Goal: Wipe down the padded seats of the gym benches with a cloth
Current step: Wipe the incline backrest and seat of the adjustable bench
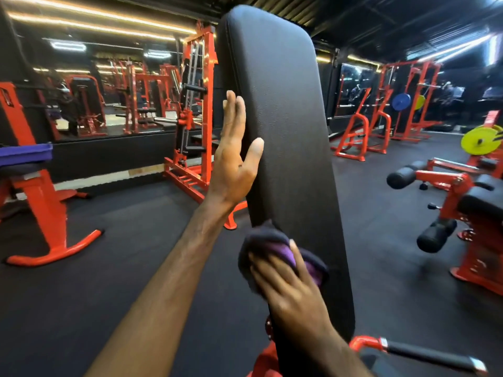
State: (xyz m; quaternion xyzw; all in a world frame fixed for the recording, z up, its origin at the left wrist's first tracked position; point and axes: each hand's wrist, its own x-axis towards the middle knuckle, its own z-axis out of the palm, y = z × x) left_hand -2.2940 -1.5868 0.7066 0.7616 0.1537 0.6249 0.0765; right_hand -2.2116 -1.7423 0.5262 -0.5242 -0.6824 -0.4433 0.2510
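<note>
Black bench pad [285,126] stands raised, near upright. Left hand [234,156] braces its left edge, fingers [234,110] straight and together, thumb lying on the front. Right hand [285,289] presses a dark purple cloth [275,240] against the pad's lower left, fingers spread over it.

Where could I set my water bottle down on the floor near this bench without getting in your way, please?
The dark floor is bare between the black bench pad and the red frame on the left. Right of the pad, a bare strip runs up to the roller-pad machine. By the pad's base it is crowded: left hand, right hand, cloth.
</note>
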